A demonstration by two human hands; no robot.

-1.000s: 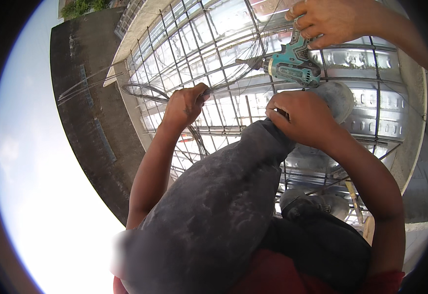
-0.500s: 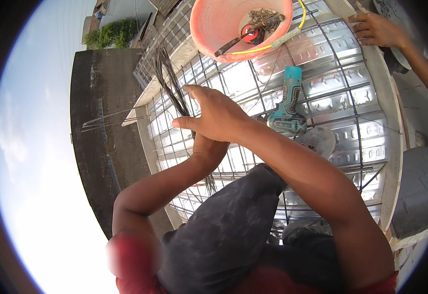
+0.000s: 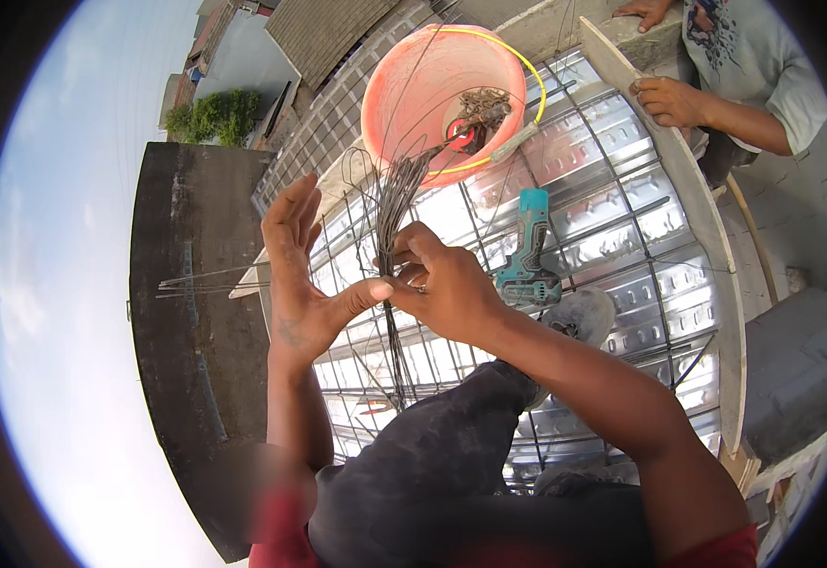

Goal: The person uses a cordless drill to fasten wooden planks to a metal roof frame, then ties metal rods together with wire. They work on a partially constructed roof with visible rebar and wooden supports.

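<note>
While right hand (image 3: 453, 292) grasps wire bundle (image 3: 400, 204) between thumb and fingers, just left of frame centre, left hand (image 3: 302, 289) beside it splays, fingers released, thumb tip at bundle. Orange bucket (image 3: 375, 128) upper centre; teal drill (image 3: 530, 251) right of centre.

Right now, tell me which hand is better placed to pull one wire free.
Left, I'd judge: the left hand is open, its thumb close to the wires, while the right hand grips them.
</note>
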